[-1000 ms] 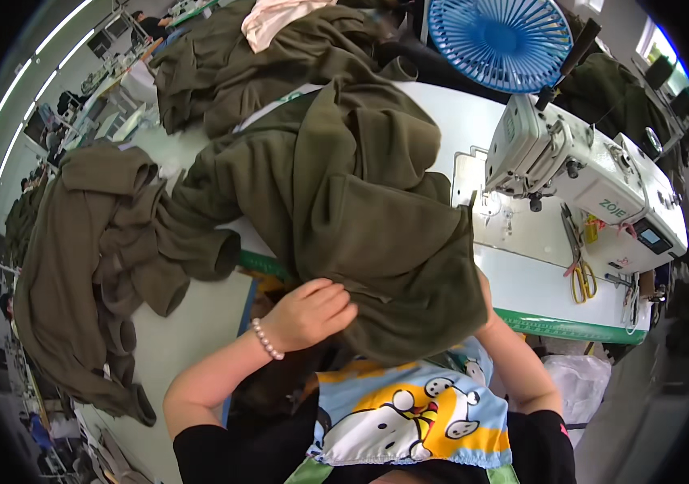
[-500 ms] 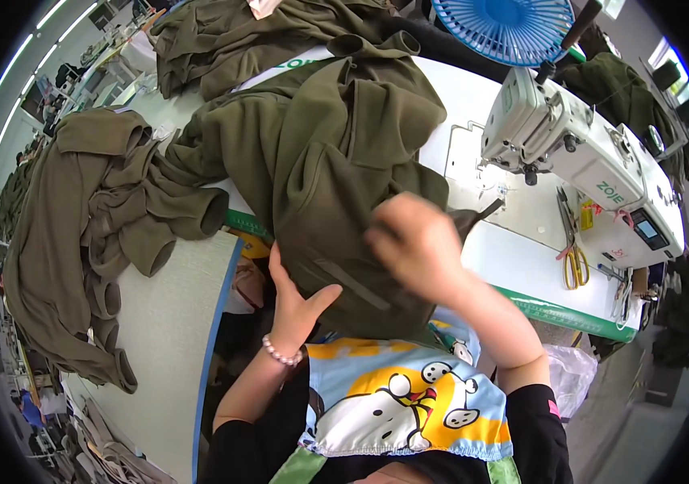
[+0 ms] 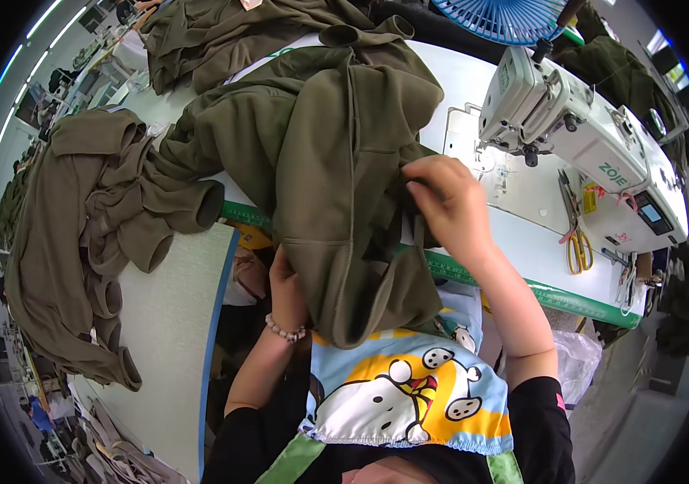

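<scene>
The right grip (image 3: 451,202) is bent, with thumb and fingertips closed on the edge of a dark olive garment (image 3: 316,194), at its three o'clock side. The left grip (image 3: 286,290) is at the garment's seven o'clock, against its border; its fingers are partly hidden behind the cloth, so I cannot tell if they grasp it. The garment is in the middle of the view, spread on the white tabletop (image 3: 473,73), and its lower end hangs over the green ruled edge (image 3: 554,300), down to the patterned apron (image 3: 409,395) at six o'clock. On the left wrist there is a bead bracelet (image 3: 286,329). Seen from the garment, a white sewing machine (image 3: 586,153) stands near three o'clock, and scissors with yellow handles (image 3: 576,234) lie just beside it. Farther, a blue fan (image 3: 497,20) is between one and two o'clock, a heap of similar cloth (image 3: 223,40) is at eleven, and more olive garments (image 3: 62,226) lie at nine o'clock.
</scene>
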Demonstrator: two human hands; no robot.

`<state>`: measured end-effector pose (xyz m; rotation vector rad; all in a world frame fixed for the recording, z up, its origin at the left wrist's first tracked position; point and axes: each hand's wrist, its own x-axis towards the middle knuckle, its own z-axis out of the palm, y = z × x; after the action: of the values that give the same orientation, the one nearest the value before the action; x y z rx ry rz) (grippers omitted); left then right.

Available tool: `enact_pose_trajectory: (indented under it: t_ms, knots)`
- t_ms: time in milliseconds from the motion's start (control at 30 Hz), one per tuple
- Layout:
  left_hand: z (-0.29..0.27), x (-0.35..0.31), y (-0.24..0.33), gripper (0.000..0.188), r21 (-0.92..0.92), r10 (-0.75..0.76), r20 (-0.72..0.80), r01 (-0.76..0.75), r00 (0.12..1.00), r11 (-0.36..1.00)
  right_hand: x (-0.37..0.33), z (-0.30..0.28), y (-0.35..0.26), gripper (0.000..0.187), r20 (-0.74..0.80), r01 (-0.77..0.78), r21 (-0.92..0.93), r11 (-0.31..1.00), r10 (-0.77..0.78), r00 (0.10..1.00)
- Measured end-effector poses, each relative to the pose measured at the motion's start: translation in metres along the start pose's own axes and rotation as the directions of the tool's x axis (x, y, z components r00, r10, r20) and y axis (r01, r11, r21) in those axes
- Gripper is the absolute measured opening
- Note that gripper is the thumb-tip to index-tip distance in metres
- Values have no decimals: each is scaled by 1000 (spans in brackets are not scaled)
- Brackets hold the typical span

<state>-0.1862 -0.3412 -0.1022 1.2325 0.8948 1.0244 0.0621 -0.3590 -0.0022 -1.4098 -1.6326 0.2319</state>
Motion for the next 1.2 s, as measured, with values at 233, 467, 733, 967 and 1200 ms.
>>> enact_pose_trajectory:
  t_ms: [233, 467, 733, 967, 1200]
  knots:
    - [25, -4, 16, 29, 398, 429, -347, -283, 834, 873, 37, 22, -6, 39, 294, 516, -185, 837, -454, 841]
    - [57, -21, 92, 31, 464, 563, 725, -886, 397, 26, 81, 14, 12, 39, 430, 486, -155, 860, -384, 817]
    - [53, 9, 68, 9, 526, 382, 811, -838, 443, -144, 83, 7, -1, 37, 583, 514, -177, 839, -332, 742]
    - [-59, 56, 172, 19, 810, 699, 511, -552, 500, -197, 86, -18, 16, 32, 209, 453, -368, 812, -402, 891]
    - [-239, 106, 186, 30, 663, 962, -33, -715, 270, 223, 94, 1, -24, 33, -36, 455, -320, 831, -490, 871]
